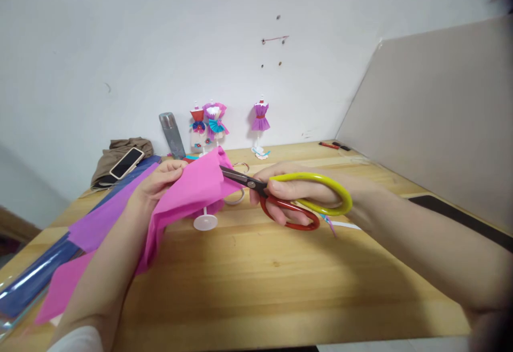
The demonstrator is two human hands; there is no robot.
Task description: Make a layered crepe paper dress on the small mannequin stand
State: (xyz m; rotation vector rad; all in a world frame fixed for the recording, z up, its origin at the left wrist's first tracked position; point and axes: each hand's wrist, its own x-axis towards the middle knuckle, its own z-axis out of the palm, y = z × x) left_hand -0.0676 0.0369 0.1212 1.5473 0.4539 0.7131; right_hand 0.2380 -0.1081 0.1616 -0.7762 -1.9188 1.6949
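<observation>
My left hand pinches a long sheet of bright pink crepe paper and holds it up above the table. The sheet is folded over and drapes down past my left forearm. In my right hand are scissors with dark blades, one yellow handle loop and one red one. Their blades lie at the right edge of the pink paper, the tips against it. Below the paper a white round stand base shows; what stands on it is mostly hidden behind the sheet.
Small dress forms in paper dresses stand by the wall. A grey bottle, a phone on brown cloth, purple paper and a blue roll lie leftward. Markers lie at the back right.
</observation>
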